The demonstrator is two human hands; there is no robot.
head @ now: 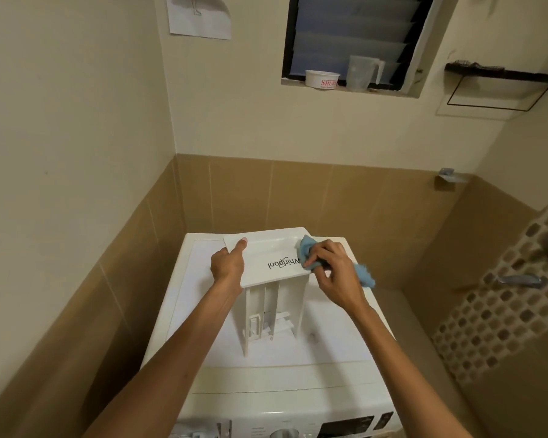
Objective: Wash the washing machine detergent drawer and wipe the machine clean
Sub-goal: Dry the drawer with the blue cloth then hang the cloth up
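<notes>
At the near edge lies the control panel (345, 426) of the white washing machine (298, 374), with a dial (285, 434) beside a dark display. Two bare forearms reach out over the machine's flat top. The detergent drawer (276, 298) stands on end on that top, compartments facing the person, and its front plate is tilted upward with the Whirlpool logo upside down. The left grip (227, 263) clasps the plate's left edge, thumb laid across its face. The right grip (336, 273) is clenched round a blue cloth (306, 251) and presses it against the plate's right end. Brown tiles cover the wall behind. On the right wall are metal taps (519, 279). Higher up, a white tub (322, 80) and a clear measuring jug (361, 72) sit on the window sill, a black rack (500, 83) hangs to the right, and a paper sheet (200, 17) to the left.
</notes>
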